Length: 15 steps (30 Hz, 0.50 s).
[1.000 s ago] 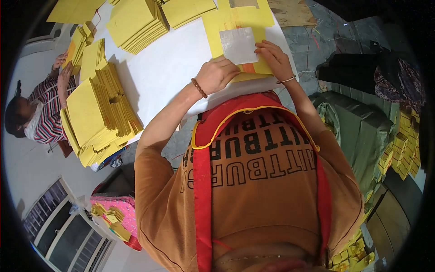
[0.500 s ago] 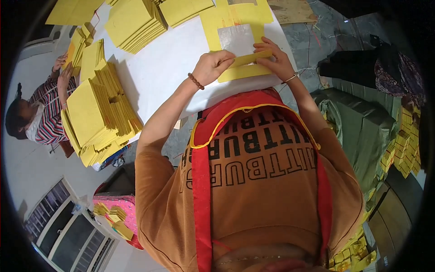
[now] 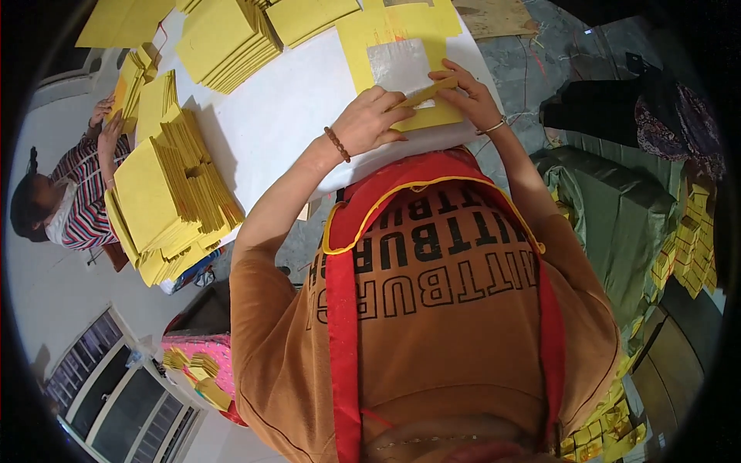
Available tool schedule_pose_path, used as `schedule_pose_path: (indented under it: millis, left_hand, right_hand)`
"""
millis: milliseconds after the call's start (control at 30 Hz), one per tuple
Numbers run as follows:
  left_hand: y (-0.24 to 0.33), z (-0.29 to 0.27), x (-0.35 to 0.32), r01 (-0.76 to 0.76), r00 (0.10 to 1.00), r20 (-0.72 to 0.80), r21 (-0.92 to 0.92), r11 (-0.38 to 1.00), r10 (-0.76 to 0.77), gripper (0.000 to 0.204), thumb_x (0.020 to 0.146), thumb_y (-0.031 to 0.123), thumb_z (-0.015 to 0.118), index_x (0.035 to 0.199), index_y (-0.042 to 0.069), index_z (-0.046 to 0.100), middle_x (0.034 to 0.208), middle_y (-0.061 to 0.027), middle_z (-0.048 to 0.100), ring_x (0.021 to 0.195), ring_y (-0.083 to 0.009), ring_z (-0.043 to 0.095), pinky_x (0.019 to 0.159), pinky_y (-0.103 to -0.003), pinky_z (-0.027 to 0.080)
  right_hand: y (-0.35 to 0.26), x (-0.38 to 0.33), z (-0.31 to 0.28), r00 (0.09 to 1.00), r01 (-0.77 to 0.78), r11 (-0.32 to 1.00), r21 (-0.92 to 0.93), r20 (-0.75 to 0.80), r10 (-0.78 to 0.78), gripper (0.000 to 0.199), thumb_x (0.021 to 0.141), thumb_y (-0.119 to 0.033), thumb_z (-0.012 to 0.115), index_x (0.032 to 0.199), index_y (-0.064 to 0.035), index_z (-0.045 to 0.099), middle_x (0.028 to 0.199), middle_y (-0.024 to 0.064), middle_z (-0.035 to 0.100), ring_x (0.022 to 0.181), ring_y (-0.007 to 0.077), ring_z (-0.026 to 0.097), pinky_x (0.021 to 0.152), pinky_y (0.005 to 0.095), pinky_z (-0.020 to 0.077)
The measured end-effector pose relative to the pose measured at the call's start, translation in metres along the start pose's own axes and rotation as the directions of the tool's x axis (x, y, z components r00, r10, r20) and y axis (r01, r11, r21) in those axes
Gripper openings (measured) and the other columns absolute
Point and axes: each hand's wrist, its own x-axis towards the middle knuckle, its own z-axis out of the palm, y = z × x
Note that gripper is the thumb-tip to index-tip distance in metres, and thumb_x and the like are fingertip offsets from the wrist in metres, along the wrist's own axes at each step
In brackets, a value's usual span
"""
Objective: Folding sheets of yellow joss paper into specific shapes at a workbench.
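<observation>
On the white tabletop in front of me lies a sheet of yellow paper with a silvery foil square on it. A narrow strip along its near side is raised in a fold. My left hand is at the left end of this fold, fingers bent and gripping the edge, the thumb low over the paper. My right hand pinches the right end between thumb and fingers. The fold slants up toward the right hand. Part of the strip is hidden behind my left fingers.
Folded yellow paper stacks stand at the table's far left, with a larger fanned pile nearer. Past that pile, a person in a striped top handles yellow paper. A green-covered bulk is at my right, beside yellow bundles.
My left hand has shifted slightly right and its fingers have opened out and bent over the fold. The strip now tilts more, its right end higher. My right hand stays nearly in place.
</observation>
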Motion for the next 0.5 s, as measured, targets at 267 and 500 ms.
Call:
schedule_pose_path:
  millis: [267, 500]
  left_hand:
    - [-0.006, -0.011, 0.005, 0.063, 0.998, 0.041, -0.236, 0.970, -0.055, 0.035, 0.072, 0.025, 0.068, 0.103, 0.010, 0.061, 0.099, -0.0099, 0.056, 0.092, -0.0262, 0.050, 0.080, -0.034, 0.043]
    - [-0.006, -0.023, 0.012, 0.198, 0.977, -0.027, -0.269, 0.943, -0.213, 0.026, 0.085, 0.011, 0.052, 0.111, 0.010, 0.057, 0.087, -0.0136, 0.058, 0.077, -0.0280, 0.055, 0.072, -0.037, 0.047]
  right_hand:
    - [0.011, 0.001, -0.004, 0.998, -0.064, 0.996, 0.069, 0.003, 0.064, 0.027, 0.084, -0.016, 0.058, 0.108, -0.0036, 0.060, 0.122, 0.0098, 0.052, 0.123, 0.0188, 0.037, 0.097, 0.0293, 0.0339]
    - [0.001, 0.006, -0.002, 0.962, -0.230, 0.929, 0.290, -0.078, 0.262, 0.032, 0.083, -0.019, 0.061, 0.111, -0.0040, 0.058, 0.120, 0.0091, 0.053, 0.108, 0.0151, 0.049, 0.091, 0.0274, 0.0375]
